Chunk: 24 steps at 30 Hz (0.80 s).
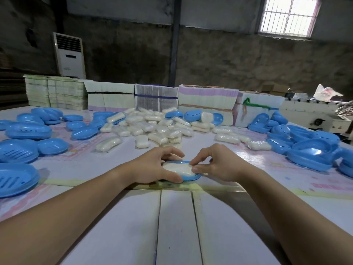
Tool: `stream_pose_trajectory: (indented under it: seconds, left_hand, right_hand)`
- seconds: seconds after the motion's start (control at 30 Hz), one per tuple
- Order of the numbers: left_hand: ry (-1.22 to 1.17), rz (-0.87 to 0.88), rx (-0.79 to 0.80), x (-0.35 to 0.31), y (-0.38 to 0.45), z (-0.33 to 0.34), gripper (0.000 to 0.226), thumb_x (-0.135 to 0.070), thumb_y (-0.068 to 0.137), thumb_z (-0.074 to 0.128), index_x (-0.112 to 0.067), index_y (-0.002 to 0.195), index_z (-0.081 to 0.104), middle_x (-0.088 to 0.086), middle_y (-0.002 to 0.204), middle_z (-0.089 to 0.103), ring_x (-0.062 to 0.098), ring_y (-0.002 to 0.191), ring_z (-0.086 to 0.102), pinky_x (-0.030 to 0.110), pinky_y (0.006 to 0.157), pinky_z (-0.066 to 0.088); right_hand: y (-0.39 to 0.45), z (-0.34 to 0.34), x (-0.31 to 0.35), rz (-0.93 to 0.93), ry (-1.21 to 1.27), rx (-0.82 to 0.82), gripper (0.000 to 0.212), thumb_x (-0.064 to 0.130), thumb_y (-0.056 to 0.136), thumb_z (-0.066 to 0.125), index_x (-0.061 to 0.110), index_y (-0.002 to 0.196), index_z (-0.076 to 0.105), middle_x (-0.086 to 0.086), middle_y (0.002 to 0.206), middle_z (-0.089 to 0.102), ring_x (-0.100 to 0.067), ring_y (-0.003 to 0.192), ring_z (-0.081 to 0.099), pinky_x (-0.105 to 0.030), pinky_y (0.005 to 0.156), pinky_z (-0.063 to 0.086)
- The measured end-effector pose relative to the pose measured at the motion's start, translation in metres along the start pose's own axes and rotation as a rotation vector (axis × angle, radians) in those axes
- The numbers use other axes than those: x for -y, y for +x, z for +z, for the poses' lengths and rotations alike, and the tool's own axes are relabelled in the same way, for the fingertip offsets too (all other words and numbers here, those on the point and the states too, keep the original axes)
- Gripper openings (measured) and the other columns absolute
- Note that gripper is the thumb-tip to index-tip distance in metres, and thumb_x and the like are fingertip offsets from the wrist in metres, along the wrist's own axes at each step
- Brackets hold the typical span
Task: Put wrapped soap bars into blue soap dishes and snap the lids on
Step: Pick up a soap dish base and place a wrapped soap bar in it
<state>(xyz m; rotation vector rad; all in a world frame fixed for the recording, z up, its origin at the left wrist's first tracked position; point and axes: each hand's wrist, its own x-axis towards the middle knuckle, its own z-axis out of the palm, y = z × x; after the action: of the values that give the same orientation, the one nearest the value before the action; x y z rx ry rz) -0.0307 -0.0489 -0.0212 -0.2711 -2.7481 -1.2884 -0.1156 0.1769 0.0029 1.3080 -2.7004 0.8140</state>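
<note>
**Both hands on one dish, soap going in**

Hands are meeting right in the middle of the surface, just past the near edge. My left hand [152, 165] is curling around the left end of a blue soap dish [188, 176], thumb hooking along the near rim and fingers wrapping over the far side. My right hand [214, 165] is pinching the right end of a wrapped soap bar [176, 168] between thumb and fingertips. That bar is sitting in the dish, between the two hands, and no lid is on it.

Further back, a big loose pile of wrapped bars [162, 127] is spreading across the middle of the surface [118, 226], which is covered in pale printed sheets with pinkish marks. Blue dish parts [24, 131] are lying scattered on the left, some slotted, some plain, and another heap of blue parts [309, 148] is stacking up on the right.

Behind the soap, bundles of flat printed cartons [152, 98] are standing in a row along the far edge. A white floor air conditioner [69, 54] is standing against the dark wall at back left, a barred window [289, 16] is glowing at top right, and a dark pillar [174, 41] is running up the middle. Some pale machine [313, 115] is poking in at far right; can't tell what it is.
</note>
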Motion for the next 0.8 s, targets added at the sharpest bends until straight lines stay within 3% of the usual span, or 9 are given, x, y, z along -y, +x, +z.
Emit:
stream_pose_trajectory:
  seconds: [0.17,0.3,0.43,0.53,0.63,0.7,0.8]
  left_hand:
    - [0.017,0.023,-0.019,-0.003,-0.001,0.006,0.060,-0.045,0.066,0.089,-0.052,0.116,0.056,-0.021,0.117,0.059,-0.014,0.100,0.056,0.001,0.077,0.044]
    - [0.002,0.055,-0.047,-0.004,0.001,0.015,0.061,-0.044,0.067,0.090,-0.055,0.114,0.052,-0.025,0.112,0.060,-0.016,0.098,0.057,0.000,0.076,0.044]
    - [0.082,0.052,0.043,-0.005,-0.004,0.005,0.074,-0.050,0.068,0.086,-0.057,0.127,0.042,-0.028,0.127,0.052,-0.019,0.109,0.049,0.003,0.084,0.045]
    - [0.106,0.025,0.029,-0.004,-0.006,-0.003,0.069,-0.039,0.072,0.087,-0.048,0.127,0.046,-0.019,0.121,0.057,-0.013,0.098,0.054,0.006,0.081,0.046]
    - [0.051,0.032,-0.023,-0.005,-0.006,0.001,0.066,-0.038,0.066,0.092,-0.044,0.120,0.053,-0.012,0.113,0.062,-0.010,0.087,0.058,0.007,0.072,0.045]
    - [0.039,0.053,-0.044,-0.006,-0.006,0.007,0.067,-0.050,0.058,0.090,-0.046,0.116,0.055,-0.015,0.112,0.062,-0.010,0.092,0.057,0.006,0.072,0.044]
    - [0.052,0.083,-0.075,-0.005,-0.004,0.015,0.066,-0.064,0.051,0.081,-0.056,0.111,0.055,-0.025,0.112,0.062,-0.007,0.106,0.056,0.015,0.085,0.049]
  right_hand:
    - [-0.007,-0.006,0.001,0.003,0.012,0.030,0.013,0.035,0.082,0.076,0.046,0.088,0.072,0.024,0.095,0.067,0.009,0.097,0.053,-0.019,0.085,0.047]
    - [-0.007,-0.011,0.002,-0.001,0.055,-0.021,0.014,0.029,0.080,0.077,0.040,0.088,0.074,0.020,0.090,0.072,0.005,0.093,0.059,-0.009,0.076,0.044]
    - [-0.013,-0.021,0.003,0.048,0.131,0.040,0.019,0.027,0.083,0.076,0.033,0.100,0.074,0.013,0.093,0.073,0.002,0.093,0.061,-0.015,0.084,0.050]
    - [-0.016,-0.025,0.003,0.061,0.161,0.040,0.018,0.025,0.082,0.077,0.034,0.097,0.074,0.016,0.092,0.072,0.003,0.092,0.061,-0.011,0.079,0.049]
    - [-0.010,-0.020,-0.006,0.108,0.288,-0.106,0.013,0.021,0.083,0.076,0.033,0.088,0.076,0.015,0.083,0.074,0.006,0.078,0.063,-0.005,0.067,0.044]
    - [-0.005,-0.017,-0.027,0.216,0.307,-0.294,0.013,0.018,0.085,0.073,0.030,0.090,0.075,0.009,0.094,0.074,0.002,0.078,0.062,-0.009,0.066,0.045]
    - [-0.005,-0.024,-0.075,0.516,-0.118,-0.481,0.030,0.024,0.090,0.062,0.027,0.119,0.067,-0.003,0.129,0.060,-0.020,0.114,0.054,-0.035,0.093,0.048]
